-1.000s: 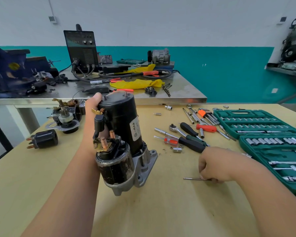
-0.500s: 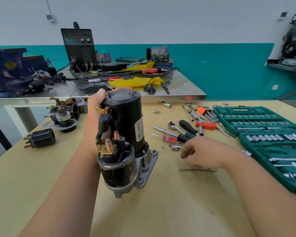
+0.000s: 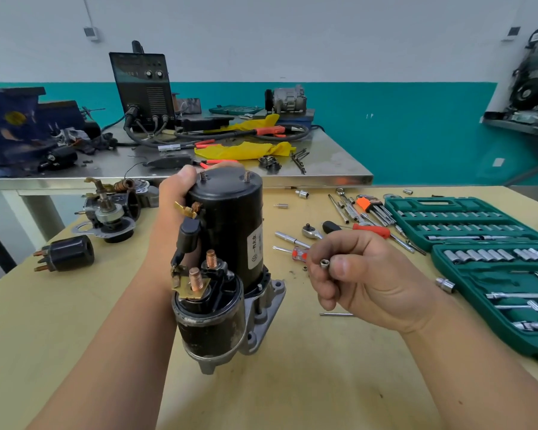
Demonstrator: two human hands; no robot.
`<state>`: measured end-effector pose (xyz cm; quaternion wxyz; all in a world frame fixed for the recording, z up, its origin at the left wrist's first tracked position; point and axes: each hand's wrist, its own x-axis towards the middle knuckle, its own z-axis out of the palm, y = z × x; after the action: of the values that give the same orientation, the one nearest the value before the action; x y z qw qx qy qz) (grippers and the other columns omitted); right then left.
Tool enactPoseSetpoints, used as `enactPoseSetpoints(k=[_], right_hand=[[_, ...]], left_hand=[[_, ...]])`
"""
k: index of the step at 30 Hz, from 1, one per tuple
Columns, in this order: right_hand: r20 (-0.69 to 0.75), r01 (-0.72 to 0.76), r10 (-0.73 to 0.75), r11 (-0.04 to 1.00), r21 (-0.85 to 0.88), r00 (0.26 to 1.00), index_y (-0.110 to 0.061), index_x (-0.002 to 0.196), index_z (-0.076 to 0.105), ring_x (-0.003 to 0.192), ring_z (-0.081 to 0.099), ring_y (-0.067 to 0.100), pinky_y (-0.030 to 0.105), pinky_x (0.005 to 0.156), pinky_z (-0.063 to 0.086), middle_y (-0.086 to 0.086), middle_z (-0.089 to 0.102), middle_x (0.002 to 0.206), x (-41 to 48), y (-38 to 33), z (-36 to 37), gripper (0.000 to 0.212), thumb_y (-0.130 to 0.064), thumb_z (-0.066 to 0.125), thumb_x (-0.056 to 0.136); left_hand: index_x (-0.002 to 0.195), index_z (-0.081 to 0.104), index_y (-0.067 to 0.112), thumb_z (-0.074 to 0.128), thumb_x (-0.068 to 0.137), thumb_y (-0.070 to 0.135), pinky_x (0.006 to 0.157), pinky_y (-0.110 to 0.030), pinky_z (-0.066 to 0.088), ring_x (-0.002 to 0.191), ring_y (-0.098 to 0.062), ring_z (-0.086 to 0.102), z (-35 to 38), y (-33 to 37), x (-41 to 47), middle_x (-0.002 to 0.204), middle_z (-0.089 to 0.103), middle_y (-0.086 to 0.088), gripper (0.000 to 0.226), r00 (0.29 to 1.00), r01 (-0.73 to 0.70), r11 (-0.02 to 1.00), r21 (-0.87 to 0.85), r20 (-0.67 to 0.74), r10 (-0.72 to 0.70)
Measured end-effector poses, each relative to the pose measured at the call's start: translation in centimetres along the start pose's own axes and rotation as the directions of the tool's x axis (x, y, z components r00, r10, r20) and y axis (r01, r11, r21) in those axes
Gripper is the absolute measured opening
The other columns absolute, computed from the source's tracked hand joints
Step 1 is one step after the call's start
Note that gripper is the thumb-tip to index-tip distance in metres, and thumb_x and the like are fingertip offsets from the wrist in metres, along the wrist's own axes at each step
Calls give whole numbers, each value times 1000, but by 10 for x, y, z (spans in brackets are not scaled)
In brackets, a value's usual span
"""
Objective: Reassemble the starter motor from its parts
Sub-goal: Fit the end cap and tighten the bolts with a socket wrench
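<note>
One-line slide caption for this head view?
Left hand grips the starter motor while the right hand pinches a small metal nut beside it.

starter motor [image 3: 230, 231]: black body, white label [image 3: 255, 248] with dark print, copper-coloured studs [image 3: 196, 279], dull silver nose casting [image 3: 266, 305]. small nut [image 3: 324, 263]: bright silver. table [image 3: 292, 383]: pale yellow-tan, plain. socket cases [image 3: 438, 202]: teal-green, rows of silver pieces inside. screwdriver [image 3: 371, 230]: red handle. hex key holder [image 3: 363, 203]: orange. loose solenoid [image 3: 66, 252]: black, copper-coloured pins. cloth [image 3: 246, 150] on the far steel-grey table [image 3: 333, 162]: yellow. wall [image 3: 292, 41]: white above, teal band below.
</note>
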<state>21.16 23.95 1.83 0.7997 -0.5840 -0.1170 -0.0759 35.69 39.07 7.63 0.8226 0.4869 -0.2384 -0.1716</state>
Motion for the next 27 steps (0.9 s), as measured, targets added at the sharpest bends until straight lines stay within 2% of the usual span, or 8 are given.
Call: enactPoseSetpoints(k=[3,7,9,13,15,18,22,27], right_hand=[[-48,66,-69,996,-55,996,-14,81,77,58,62,14,26,54,52,5,65,68,10,-7,7,23,-22,86,63],[-287,198,-301,920,-338,909,-27,77,77,61,62,13,29,63,53,-2,65,65,46,-31,18,14,-24,73,64],[-270,227,-394,842,-489,878,-35,78,76,67,63,9,29,69,55,-8,68,70,66,-40,28,14,-33,70,66],[-189,226,-396,787,-575,899,-39,79,75,77,64,4,22,72,53,-13,70,77,89,-36,44,13,-31,69,70],[-174,224,-380,794,-565,908,-39,79,75,77,63,2,18,70,49,-14,70,76,92,-34,45,13,-34,69,68],[-147,226,-355,811,-539,923,-37,77,75,73,62,0,15,65,48,-13,69,73,93,-34,44,13,-29,68,69],[-132,173,-285,824,-539,949,-32,71,75,71,63,3,17,64,49,-10,68,71,91,-39,43,19,-18,63,75],[-125,55,-152,822,-566,980,-29,64,73,68,62,4,18,63,50,-10,66,66,89,-53,45,17,-17,63,71]], left_hand=[[77,50,11,32,102,18,56,-18,46,44,1,57,-5,0,4,45,60,10,32,991,-58,994,91,-111,68],[67,70,6,20,100,27,60,-27,55,57,-15,67,-2,1,-8,64,71,-4,64,988,78,996,-40,134,-72],[35,61,4,18,103,20,41,-17,48,43,-7,63,7,4,-13,50,66,-1,82,996,31,999,-27,88,-28],[16,38,3,22,103,8,27,-10,31,22,1,42,18,8,-15,25,43,-1,88,997,-68,998,16,-31,69],[21,48,5,19,103,10,32,-10,38,29,0,51,9,5,-7,32,52,-3,87,998,-27,996,-82,57,32],[60,76,1,2,99,12,61,-15,54,67,-6,71,3,6,-8,69,73,-11,84,908,78,980,-181,419,5],[27,59,13,18,104,18,32,-13,40,34,-2,57,6,7,-12,39,59,0,87,991,-1,997,-81,136,12],[21,51,11,21,104,20,28,-14,37,31,-5,55,13,10,-11,35,56,-2,89,999,32,996,-78,43,-29]])
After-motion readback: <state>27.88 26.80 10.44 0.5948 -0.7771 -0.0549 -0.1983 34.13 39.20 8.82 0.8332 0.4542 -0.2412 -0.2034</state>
